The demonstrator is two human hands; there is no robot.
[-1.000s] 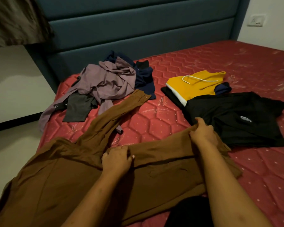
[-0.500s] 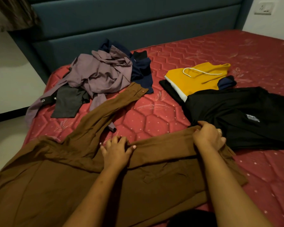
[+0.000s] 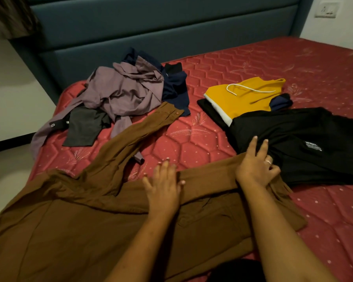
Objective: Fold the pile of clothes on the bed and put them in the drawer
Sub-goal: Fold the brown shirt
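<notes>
A brown long-sleeved shirt (image 3: pixel 73 224) lies spread across the near edge of the red mattress (image 3: pixel 243 64), one sleeve stretched toward the pile. My left hand (image 3: pixel 163 188) rests flat on its folded sleeve, fingers spread. My right hand (image 3: pixel 257 167) presses the shirt's right end, fingers partly extended, thumb and ring finger curled at the fabric. An unfolded pile, a mauve shirt (image 3: pixel 122 92) over navy cloth (image 3: pixel 175 86) and a grey piece (image 3: pixel 84 127), sits at the back left. A folded yellow garment (image 3: pixel 245 98) and a black garment (image 3: pixel 298 143) lie to the right.
A teal padded headboard (image 3: pixel 151 31) runs behind the bed. A pale floor (image 3: pixel 10 159) and white wall lie to the left, where the mattress edge drops off. A wall socket (image 3: pixel 326 9) is at the top right. No drawer is in view.
My left hand has let go of the brown fabric and now lies flat with fingers spread. My right hand's fingers have loosened and stretched forward. The view has tilted slightly downward.
</notes>
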